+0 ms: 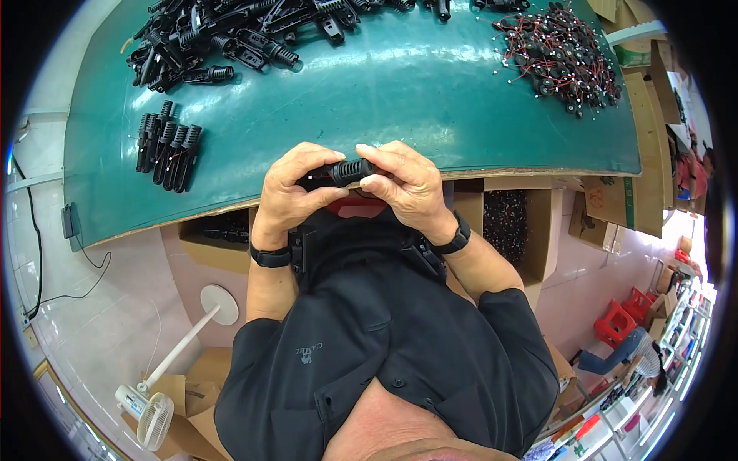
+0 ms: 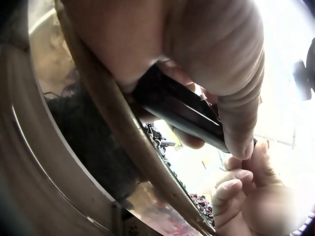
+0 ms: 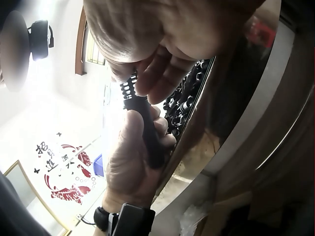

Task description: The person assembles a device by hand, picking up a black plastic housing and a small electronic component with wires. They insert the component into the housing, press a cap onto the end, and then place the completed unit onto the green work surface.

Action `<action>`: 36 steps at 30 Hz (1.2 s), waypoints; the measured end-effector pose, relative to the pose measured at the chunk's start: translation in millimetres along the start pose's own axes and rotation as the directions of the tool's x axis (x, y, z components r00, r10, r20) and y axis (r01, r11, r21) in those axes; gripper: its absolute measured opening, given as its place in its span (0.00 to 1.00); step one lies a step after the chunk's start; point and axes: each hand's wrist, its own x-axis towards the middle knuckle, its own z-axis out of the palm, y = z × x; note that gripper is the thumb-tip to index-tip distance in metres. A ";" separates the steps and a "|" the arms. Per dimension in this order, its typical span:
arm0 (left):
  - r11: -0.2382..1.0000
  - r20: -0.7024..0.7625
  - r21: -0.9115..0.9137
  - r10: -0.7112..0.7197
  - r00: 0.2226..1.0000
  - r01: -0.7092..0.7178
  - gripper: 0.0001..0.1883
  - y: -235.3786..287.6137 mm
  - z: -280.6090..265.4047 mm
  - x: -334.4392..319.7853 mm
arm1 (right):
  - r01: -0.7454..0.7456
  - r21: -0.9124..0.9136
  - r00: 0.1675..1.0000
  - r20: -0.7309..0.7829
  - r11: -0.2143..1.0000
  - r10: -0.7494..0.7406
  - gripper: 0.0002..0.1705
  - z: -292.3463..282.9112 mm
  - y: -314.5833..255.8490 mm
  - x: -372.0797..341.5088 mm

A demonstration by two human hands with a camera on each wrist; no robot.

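Both hands hold one black part with a ribbed end [image 1: 352, 171] just off the table's near edge. The left hand [image 1: 296, 188] grips its smooth body, which shows as a dark shell [image 2: 182, 108] in the left wrist view, with a small white tip and a bit of red at its side. At the ribbed end, the right hand [image 1: 407, 184] pinches with thumb and fingers. From the right wrist view, the ribbed end [image 3: 129, 88] sits between the right fingers and the body [image 3: 151, 137] lies along the left palm. Fingers hide much of the part.
On the green table [image 1: 307, 107], a pile of black parts [image 1: 231, 38] lies at the back left, a small row of similar parts [image 1: 171, 150] at the left, and red-wired pieces [image 1: 565, 58] at the back right. Boxes [image 1: 538, 230] stand below the edge.
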 end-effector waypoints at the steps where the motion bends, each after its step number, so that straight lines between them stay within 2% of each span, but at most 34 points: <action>1: 1.000 -0.001 0.001 0.001 1.000 -0.001 0.29 0.2 0.1 0.1 | 0.002 -0.010 1.000 -0.009 1.000 -0.002 0.26 0.8 0.3 0.1; 3: 1.000 -0.014 0.003 -0.014 1.000 0.015 0.29 1.1 0.9 -0.8 | 0.006 -0.019 1.000 -0.017 1.000 -0.006 0.26 2.1 0.9 -0.7; 6: 0.999 -0.044 -0.005 -0.035 0.998 0.035 0.28 1.8 2.0 -1.8 | -0.008 -0.103 1.000 0.008 0.995 0.009 0.34 2.4 1.6 -4.2; 7: 0.999 -0.063 -0.018 -0.050 0.997 0.049 0.28 1.7 2.7 -2.0 | -0.006 -0.104 1.000 0.009 0.995 0.007 0.34 3.4 1.5 -4.2; 10: 0.998 -0.091 -0.023 -0.061 0.994 0.059 0.28 1.7 3.4 -1.4 | 0.123 -0.135 0.992 -0.007 0.983 -0.125 0.46 10.0 1.8 -2.8; 11: 0.998 -0.096 -0.016 -0.058 0.994 0.056 0.28 1.8 3.8 -1.4 | 0.122 -0.135 0.992 -0.006 0.983 -0.124 0.46 11.2 1.3 -1.6; 14: 0.998 -0.098 -0.017 -0.063 0.993 0.061 0.28 0.8 5.0 -2.1 | 0.295 -0.336 0.955 0.109 0.895 -0.274 0.52 11.6 -1.9 3.4; 18: 0.997 -0.100 -0.017 -0.077 0.992 0.075 0.28 0.8 3.4 -3.2 | 0.241 -0.317 0.970 0.114 0.917 -0.215 0.54 14.6 1.4 -1.4; 22: 0.997 -0.078 -0.003 -0.072 0.994 0.072 0.28 3.6 3.6 -0.9 | 0.299 -0.350 0.953 0.158 0.888 -0.259 0.54 5.9 0.3 3.5; 30: 0.999 -0.052 0.002 -0.044 0.998 0.044 0.28 0.8 3.3 -0.8 | 0.324 -0.326 0.945 0.145 0.888 -0.292 0.56 6.4 1.0 8.8; 36: 0.999 -0.036 0.023 -0.023 0.999 0.024 0.29 -0.9 2.7 -1.3 | 0.281 -0.308 0.958 0.151 0.909 -0.245 0.55 12.5 3.5 3.9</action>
